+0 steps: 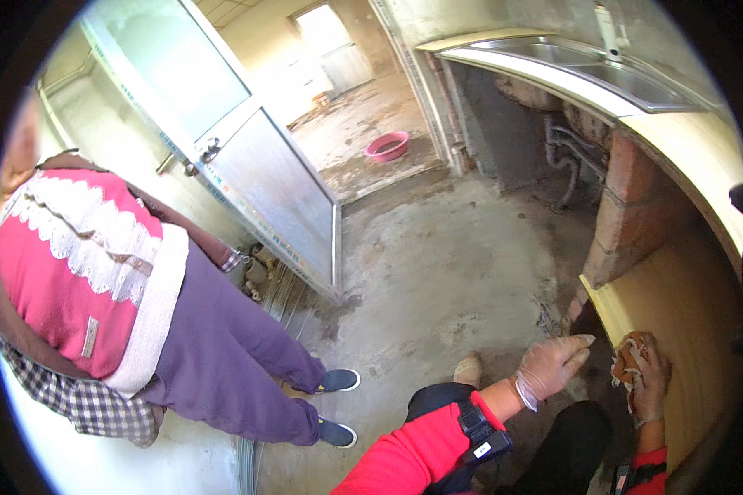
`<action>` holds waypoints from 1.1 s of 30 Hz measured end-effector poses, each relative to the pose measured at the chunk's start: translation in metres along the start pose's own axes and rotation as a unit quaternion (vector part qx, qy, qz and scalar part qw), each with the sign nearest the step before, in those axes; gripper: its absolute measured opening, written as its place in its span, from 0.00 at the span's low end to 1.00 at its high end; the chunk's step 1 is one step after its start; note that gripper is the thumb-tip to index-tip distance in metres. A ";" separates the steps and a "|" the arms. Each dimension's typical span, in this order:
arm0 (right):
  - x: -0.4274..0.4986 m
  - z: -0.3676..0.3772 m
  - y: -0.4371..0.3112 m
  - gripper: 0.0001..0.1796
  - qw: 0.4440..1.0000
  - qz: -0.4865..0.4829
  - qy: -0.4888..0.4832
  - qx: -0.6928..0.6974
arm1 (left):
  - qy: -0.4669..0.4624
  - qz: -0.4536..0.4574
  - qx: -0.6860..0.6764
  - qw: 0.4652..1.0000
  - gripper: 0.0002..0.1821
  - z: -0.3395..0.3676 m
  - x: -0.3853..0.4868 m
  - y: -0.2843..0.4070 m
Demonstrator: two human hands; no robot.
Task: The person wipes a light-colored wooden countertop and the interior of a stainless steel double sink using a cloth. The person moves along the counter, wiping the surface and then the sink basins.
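My left hand (550, 366), in a clear thin glove, reaches out above the floor left of a light wooden board (675, 297). Nothing shows in it; its fingers point right, and whether they touch each other is hard to see. My right hand (651, 383), also gloved, holds a crumpled orange-brown cloth (629, 359) with whitish edges against the board near its pale edge. The board lies under the counter, beside a brick pillar (619, 198).
A person (99, 247) stands at the left, beside an open glazed door (223, 142). Behind the doorway a pink basin (387, 147) sits on the floor. A steel double sink (631, 83) is set in the counter (699, 142), with drain pipes (569, 154) below.
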State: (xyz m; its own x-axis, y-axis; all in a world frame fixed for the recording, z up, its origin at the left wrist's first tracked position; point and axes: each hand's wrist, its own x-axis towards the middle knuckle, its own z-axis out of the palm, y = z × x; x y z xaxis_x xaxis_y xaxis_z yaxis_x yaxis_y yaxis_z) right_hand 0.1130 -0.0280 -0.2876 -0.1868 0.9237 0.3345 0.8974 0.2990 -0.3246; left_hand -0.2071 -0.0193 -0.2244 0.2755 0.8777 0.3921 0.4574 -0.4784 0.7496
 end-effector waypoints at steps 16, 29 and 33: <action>-0.082 -0.016 0.138 0.31 0.927 0.332 0.102 -0.143 | 0.032 0.027 -0.019 0.999 0.15 -0.029 0.002 -0.001; -0.055 -0.026 0.068 0.27 0.963 0.209 0.002 -0.171 | -0.039 -0.027 0.074 0.996 0.17 0.007 -0.008 -0.029; -0.049 -0.023 0.054 0.26 0.950 0.252 0.019 -0.184 | -0.131 -0.156 0.156 0.966 0.18 0.017 -0.041 -0.040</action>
State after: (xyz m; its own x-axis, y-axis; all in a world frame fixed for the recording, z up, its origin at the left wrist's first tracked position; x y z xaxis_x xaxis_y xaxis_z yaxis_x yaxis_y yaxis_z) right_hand 0.1800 -0.0625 -0.3015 0.3122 0.9156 0.2532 0.9492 -0.2897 -0.1227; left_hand -0.2226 -0.0366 -0.2791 0.2682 0.9634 -0.0060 0.7747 -0.2120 0.5957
